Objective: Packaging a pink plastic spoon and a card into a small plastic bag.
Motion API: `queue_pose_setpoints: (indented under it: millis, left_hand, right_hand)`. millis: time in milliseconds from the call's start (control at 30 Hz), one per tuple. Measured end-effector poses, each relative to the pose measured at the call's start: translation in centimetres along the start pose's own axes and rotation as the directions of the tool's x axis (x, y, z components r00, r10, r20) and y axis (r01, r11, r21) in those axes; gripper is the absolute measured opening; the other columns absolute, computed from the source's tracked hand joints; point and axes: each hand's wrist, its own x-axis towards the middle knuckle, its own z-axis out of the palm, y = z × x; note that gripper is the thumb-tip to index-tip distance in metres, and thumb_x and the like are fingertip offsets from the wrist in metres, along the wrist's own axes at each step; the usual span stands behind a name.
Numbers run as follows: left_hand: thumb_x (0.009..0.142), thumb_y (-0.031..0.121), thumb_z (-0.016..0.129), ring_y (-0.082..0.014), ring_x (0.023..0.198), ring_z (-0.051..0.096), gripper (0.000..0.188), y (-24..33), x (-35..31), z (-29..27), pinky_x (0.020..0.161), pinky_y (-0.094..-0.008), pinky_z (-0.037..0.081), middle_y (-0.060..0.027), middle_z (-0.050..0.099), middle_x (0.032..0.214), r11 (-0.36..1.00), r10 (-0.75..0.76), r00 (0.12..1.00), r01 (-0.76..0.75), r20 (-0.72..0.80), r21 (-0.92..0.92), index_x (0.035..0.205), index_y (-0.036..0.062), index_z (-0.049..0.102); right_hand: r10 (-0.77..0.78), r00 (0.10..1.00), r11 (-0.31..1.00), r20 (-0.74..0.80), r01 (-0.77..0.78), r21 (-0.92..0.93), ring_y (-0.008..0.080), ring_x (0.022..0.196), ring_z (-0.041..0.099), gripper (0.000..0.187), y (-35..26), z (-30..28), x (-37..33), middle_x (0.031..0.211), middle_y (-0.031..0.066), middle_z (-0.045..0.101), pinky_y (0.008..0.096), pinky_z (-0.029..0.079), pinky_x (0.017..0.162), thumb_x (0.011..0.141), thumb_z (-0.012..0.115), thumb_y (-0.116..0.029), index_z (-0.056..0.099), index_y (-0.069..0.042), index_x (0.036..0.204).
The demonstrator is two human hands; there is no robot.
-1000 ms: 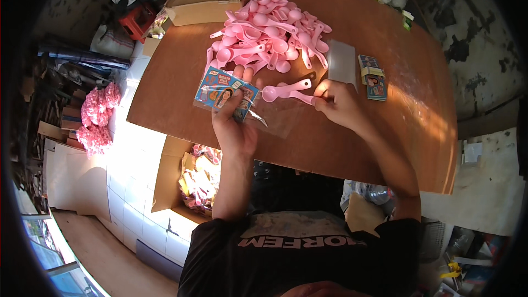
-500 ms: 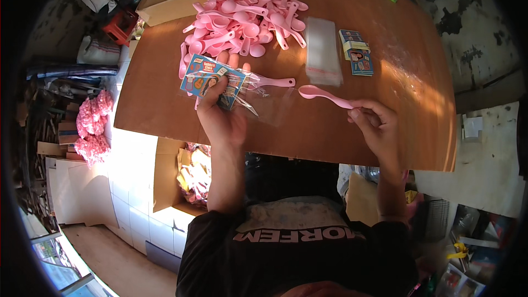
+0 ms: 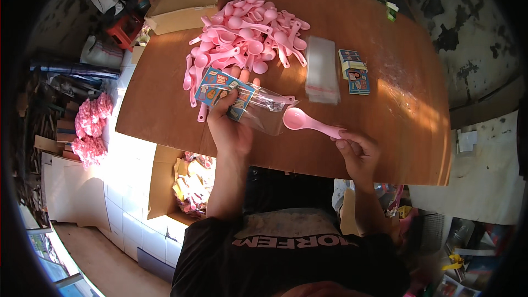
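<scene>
My left hand [image 3: 230, 129] is closed around a clear plastic bag [image 3: 270, 116] and a blue printed card [image 3: 215, 87], thumb on top. Whether the card lies inside the bag I cannot tell. By its handle end, a pink measuring spoon [image 3: 312, 124] is pinched in my right hand [image 3: 358, 151]. The spoon's round bowl faces up, right beside the bag's free end. A pink handle tip [image 3: 288, 99] shows at the bag's far edge; the rest of it is hidden. Just beyond my left hand lies a large heap of pink spoons [image 3: 242, 36].
On the brown table [image 3: 385, 148], a stack of clear bags [image 3: 322, 71] lies right of the heap, then a stack of blue cards [image 3: 355, 71]. A cardboard box [image 3: 190, 0] stands at the far left. Below the near edge is an open carton [image 3: 163, 181] of packed items.
The spoon in my right hand has come left, close to the bag, and its bowl has turned upward. The bag now extends flatter to the right from my left hand. The whole view has shifted slightly.
</scene>
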Motion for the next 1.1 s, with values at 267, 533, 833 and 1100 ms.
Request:
queue_pose_setpoints:
  millis: [267,533,833,1100]
  left_hand:
    - [0.082,-0.005,0.048,-0.0314,0.129,0.043,0.056,0.6,0.0,0.6,0.110,-0.0514,0.035,-0.0209,0.042,0.138,0.999,0.040,0.999,-0.040,-0.020,-0.004,0.136,-0.0055,0.030]
    - [0.080,-0.003,0.053,-0.0322,0.130,0.041,0.057,-0.1,-0.4,-0.4,0.111,-0.0537,0.032,-0.0189,0.046,0.135,0.999,0.004,1.000,-0.003,0.021,-0.051,0.133,-0.0054,0.034]
    - [0.077,-0.004,0.053,-0.0348,0.130,0.040,0.060,-1.0,-1.1,1.0,0.111,-0.0571,0.029,-0.0225,0.045,0.134,0.996,-0.059,0.995,0.064,0.084,-0.063,0.134,-0.0040,0.035]
    - [0.081,-0.002,0.054,-0.0327,0.126,0.046,0.057,-1.8,-0.8,0.9,0.110,-0.0549,0.031,-0.0219,0.048,0.131,0.996,-0.030,0.985,0.044,0.171,-0.079,0.135,0.0023,0.038]
  right_hand:
    - [-0.098,0.993,0.995,-0.062,0.096,-0.023,0.0188,0.094,0.063,0.016,-0.1,1.7,0.5,0.106,0.0218,0.064,0.0283,0.051,0.083,0.084,0.063,0.007,0.063,0.006,0.100]
    - [-0.070,0.995,0.998,-0.077,0.070,-0.001,0.0183,0.095,0.063,0.017,-0.7,2.0,-0.4,0.107,0.0207,0.065,0.0287,0.051,0.084,0.083,0.064,0.007,0.063,0.007,0.101]
    - [-0.111,0.991,0.992,-0.080,0.105,-0.071,0.0156,0.091,0.063,0.019,-0.3,1.2,-1.0,0.105,0.0190,0.066,0.0260,0.049,0.081,0.084,0.064,0.006,0.064,0.006,0.103]
    - [-0.111,0.989,0.993,-0.095,0.114,0.019,0.0169,0.093,0.063,0.019,-0.5,1.1,-1.1,0.105,0.0210,0.065,0.0279,0.050,0.084,0.084,0.062,0.009,0.063,0.007,0.102]
